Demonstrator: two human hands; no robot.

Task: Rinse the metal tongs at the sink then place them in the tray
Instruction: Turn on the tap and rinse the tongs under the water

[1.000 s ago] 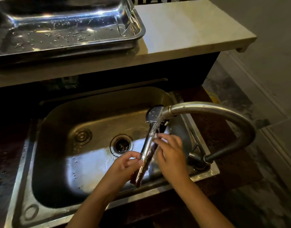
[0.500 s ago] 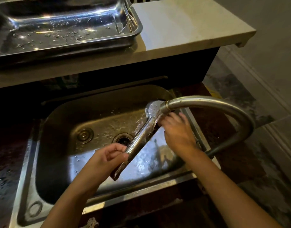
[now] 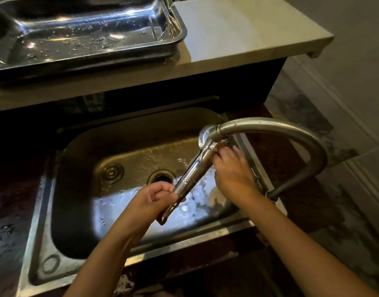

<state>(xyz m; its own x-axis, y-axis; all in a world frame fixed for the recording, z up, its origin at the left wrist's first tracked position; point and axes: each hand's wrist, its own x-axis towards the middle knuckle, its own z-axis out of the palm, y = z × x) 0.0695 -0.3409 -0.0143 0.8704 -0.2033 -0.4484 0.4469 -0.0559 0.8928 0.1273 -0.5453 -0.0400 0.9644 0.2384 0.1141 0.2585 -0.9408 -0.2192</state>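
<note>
The metal tongs [image 3: 193,174] slant over the steel sink [image 3: 128,146], jaws up under the faucet spout [image 3: 212,133] where water runs over them. My left hand [image 3: 156,196] grips the tongs near their lower, hinged end. My right hand [image 3: 231,172] holds the upper end just below the spout, fingers wrapped on the jaws. The shiny steel tray [image 3: 175,39], wet with droplets, sits on the raised pale counter behind the sink at the upper left.
The curved faucet neck [image 3: 291,133] arches over the sink's right side from its base [image 3: 272,194]. A drain [image 3: 161,177] lies mid-basin. Bare pale counter [image 3: 244,33] lies to the right of the tray. Tiled floor drops away at the right.
The tongs tilted from near upright to a slant, their jaws raised to the spout. My right hand slid up to the jaw end; my left hand moved left and lower.
</note>
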